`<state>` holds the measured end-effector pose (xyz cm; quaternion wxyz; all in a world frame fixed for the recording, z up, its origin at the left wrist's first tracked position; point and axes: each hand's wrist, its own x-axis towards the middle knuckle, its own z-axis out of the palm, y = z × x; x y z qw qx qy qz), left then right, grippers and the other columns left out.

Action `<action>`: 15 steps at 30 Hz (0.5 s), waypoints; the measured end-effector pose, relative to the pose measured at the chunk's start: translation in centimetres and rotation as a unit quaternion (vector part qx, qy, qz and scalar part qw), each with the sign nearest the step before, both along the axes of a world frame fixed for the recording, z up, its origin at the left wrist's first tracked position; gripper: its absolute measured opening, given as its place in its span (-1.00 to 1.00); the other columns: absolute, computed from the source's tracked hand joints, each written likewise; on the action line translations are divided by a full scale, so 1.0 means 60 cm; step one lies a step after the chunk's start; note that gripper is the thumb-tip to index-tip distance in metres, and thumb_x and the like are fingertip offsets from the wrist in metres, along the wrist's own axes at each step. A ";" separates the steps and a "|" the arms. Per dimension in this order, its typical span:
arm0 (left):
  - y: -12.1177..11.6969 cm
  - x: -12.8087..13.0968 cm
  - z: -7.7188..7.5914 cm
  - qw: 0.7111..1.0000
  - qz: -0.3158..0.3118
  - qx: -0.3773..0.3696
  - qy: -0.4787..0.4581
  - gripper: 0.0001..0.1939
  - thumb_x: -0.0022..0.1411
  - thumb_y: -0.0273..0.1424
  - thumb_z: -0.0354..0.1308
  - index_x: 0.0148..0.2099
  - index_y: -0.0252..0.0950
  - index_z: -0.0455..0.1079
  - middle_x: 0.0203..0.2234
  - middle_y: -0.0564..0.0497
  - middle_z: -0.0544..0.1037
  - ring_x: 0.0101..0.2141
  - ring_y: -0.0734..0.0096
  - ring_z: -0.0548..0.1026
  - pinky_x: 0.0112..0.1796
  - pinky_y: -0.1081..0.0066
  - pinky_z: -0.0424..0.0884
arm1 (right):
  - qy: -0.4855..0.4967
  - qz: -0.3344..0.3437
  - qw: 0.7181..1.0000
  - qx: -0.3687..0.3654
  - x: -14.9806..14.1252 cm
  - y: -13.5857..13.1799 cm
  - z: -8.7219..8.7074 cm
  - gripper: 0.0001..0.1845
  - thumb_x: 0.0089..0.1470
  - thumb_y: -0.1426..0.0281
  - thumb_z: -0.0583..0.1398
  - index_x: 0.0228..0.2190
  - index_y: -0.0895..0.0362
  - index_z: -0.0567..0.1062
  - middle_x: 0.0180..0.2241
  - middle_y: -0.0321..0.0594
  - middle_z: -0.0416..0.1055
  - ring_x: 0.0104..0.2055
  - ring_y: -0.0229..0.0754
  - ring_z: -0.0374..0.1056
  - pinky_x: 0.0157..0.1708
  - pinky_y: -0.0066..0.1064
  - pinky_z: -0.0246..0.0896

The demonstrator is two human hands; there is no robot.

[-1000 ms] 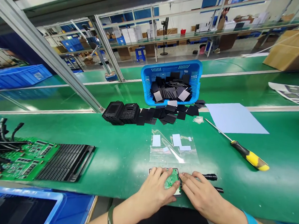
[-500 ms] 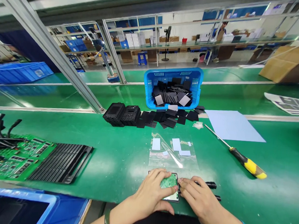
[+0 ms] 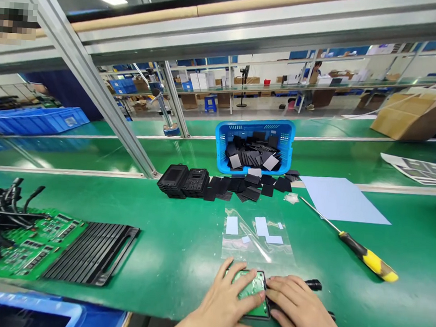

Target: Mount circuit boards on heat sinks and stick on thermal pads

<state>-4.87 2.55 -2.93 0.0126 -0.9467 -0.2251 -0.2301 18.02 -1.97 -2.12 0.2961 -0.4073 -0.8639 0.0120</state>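
A green circuit board (image 3: 257, 285) lies in a shallow black case at the table's near edge. My left hand (image 3: 227, 298) spans it, fingers bent over its left and far parts, one fingertip at its right side and the thumb at the near side. At the case's right edge, my right hand (image 3: 298, 303) has its fingers pressed together over black cables, whose grip is partly hidden. One black cable connector (image 3: 314, 285) sticks out beyond this hand; a second shows lower down. A clear plastic bag (image 3: 257, 248) with white labels on it lies just beyond the case.
A yellow-black screwdriver (image 3: 368, 258) and white sheet (image 3: 344, 200) lie right. Behind are a blue basket (image 3: 219, 146) of black plates, loose plates (image 3: 251, 193) and stacked black housings (image 3: 174, 180). Circuit boards with cables (image 3: 45, 231) and a ribbed black part (image 3: 92, 249) lie left.
The view has tilted up, so the table sits lower in the picture. My left fingers have spread wider over the board. My right hand stays at the case's right edge.
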 end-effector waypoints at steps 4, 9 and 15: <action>-0.021 0.013 -0.025 0.994 0.041 0.091 -0.036 -0.41 0.14 0.11 0.10 0.02 -0.22 0.41 0.00 -0.20 0.52 -0.07 0.10 0.43 -0.07 0.13 0.33 | -0.008 -0.051 0.997 -0.064 0.009 0.011 -0.002 -0.67 0.33 0.45 -0.09 -0.12 0.09 0.44 -0.27 -0.15 0.48 -0.28 -0.12 0.44 -0.29 -0.32 0.37; -0.051 0.067 -0.077 0.952 0.171 0.197 -0.163 -0.80 0.30 -0.47 0.02 -0.22 -0.27 0.49 -0.33 -0.08 0.65 -0.29 0.28 0.55 -0.12 0.26 0.35 | 0.012 -0.072 0.985 -0.156 0.015 0.026 -0.017 -0.77 0.25 0.52 -0.02 -0.32 0.05 0.38 -0.39 -0.27 0.41 -0.36 -0.18 0.41 -0.40 -0.45 0.34; -0.054 0.134 -0.144 0.859 0.308 0.316 -0.259 -0.72 0.22 -0.64 0.05 -0.48 -0.27 0.41 -0.59 -0.02 0.63 -0.53 0.34 0.60 -0.35 0.37 0.52 | -0.124 -0.068 0.989 0.047 0.007 0.024 -0.065 -0.74 0.20 0.57 -0.02 -0.40 0.09 0.39 -0.52 -0.25 0.37 -0.51 -0.13 0.33 -0.51 -0.37 0.21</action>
